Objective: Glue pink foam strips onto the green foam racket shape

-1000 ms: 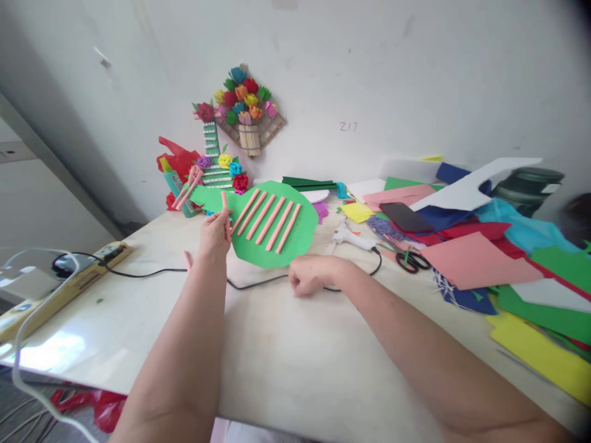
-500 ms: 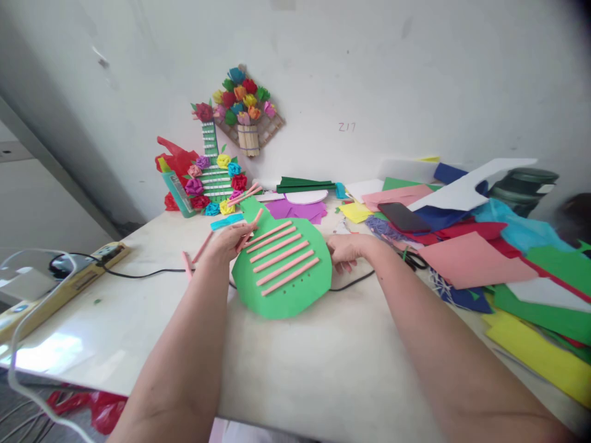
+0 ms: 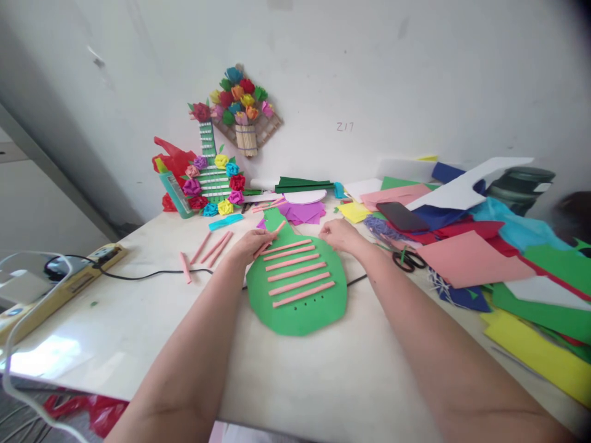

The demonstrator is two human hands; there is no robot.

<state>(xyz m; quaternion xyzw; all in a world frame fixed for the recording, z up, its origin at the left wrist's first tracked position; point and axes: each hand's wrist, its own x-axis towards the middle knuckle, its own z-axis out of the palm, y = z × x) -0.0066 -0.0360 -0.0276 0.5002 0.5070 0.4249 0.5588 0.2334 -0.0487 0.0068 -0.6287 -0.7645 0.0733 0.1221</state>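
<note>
A green, guitar-shaped paper cutout lies before me, neck pointing away. Several pink paper rolls run across its body in near-parallel rows, above a line of small dark dots. On the cutout's left shoulder, my left hand is closed around another pink roll, slanting out past the fingers. My right hand is at the upper right edge of the cutout, fingers curled and pressed together; whatever they pinch is hidden. More loose pink rolls rest on the table to the left.
Scissors, a phone and heaped coloured paper cover the right side. A glue bottle stands by a flower-decorated paper guitar at the back left. A black cable runs behind the cutout from a power strip.
The cutout has shifted right and nearer, and turned so its neck points straighter away. My left hand moved right with it; my right hand moved up along its edge. More loose rolls show at left.
</note>
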